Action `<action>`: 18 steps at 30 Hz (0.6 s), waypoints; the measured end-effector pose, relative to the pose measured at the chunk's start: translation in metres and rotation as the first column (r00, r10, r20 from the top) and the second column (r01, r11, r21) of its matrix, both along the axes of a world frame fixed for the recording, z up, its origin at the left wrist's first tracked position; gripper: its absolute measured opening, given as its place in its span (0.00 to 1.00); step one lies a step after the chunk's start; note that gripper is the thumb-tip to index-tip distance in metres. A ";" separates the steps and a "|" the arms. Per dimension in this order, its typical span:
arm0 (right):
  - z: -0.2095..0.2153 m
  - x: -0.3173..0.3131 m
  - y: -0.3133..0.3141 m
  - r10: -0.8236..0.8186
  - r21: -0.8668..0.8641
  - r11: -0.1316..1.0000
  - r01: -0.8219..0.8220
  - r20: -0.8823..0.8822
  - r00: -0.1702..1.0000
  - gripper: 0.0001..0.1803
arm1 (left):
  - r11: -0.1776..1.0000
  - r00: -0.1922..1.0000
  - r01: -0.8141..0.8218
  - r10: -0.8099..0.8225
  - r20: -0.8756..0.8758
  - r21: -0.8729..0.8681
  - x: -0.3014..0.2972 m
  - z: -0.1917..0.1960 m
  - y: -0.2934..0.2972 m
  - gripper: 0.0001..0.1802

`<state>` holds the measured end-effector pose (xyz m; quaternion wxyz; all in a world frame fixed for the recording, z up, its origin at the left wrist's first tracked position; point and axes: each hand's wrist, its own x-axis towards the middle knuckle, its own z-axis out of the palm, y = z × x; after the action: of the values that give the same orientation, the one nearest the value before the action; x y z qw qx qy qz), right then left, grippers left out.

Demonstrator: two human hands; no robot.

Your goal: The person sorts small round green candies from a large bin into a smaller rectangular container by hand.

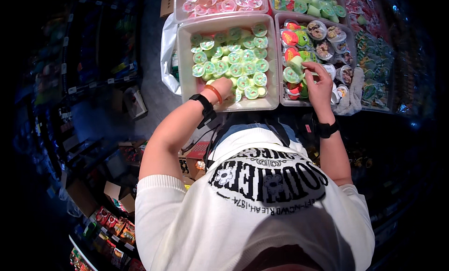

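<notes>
1. The right hand (pixel 319 84) looks to be pinching a pale green jelly cup (pixel 292 75) with thumb and fingertips, possibly two of them bunched together. I'd guess the light grip is because these are small and squishy.
2. That cup is off the hand's 9–10 o'clock side, above the next tub (pixel 293 102), which sits at 1 o'clock from the person. Being held up there probably keeps it from getting mixed in with what's below: red-and-green packs (pixel 306 40) and white cups with brown bits (pixel 324 49).
3. The left hand (pixel 221 89) is down at 6 o'clock inside the green-cup tub (pixel 185 67). Fingertips are buried, so can't tell if they're gripping or spread.
4. Tubs butt up side by side, likely so each sort stays separate but reachable. The pink-cup tub (pixel 176 6) is further out at 12.
5. Looks-wise: tapered, milky green little cups, round shiny lids with a small print. The loose ones (pixel 249 68) lie every which way.
</notes>
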<state>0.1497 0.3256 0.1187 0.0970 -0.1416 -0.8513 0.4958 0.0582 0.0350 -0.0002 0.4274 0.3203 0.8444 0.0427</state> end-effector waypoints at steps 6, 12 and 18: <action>-0.015 -0.007 0.015 0.133 0.386 0.909 -0.160 0.095 0.987 0.19 | 1.000 0.999 0.021 -0.021 -0.043 -0.015 -0.002 0.015 0.003 0.19; -0.038 -0.014 0.009 0.138 0.370 0.918 -0.139 0.029 0.990 0.20 | 0.626 0.964 -0.200 0.265 0.036 0.754 -0.003 0.085 0.085 0.13; -0.044 -0.022 0.014 0.183 0.231 0.954 -0.193 0.061 0.981 0.15 | 0.707 0.893 -0.261 0.436 -0.115 0.657 0.023 0.072 0.146 0.14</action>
<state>0.1281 0.3398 0.0745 0.0489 -0.0570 -0.9156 0.3951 0.0815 0.1813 0.0722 0.1651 0.2796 0.8753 0.3582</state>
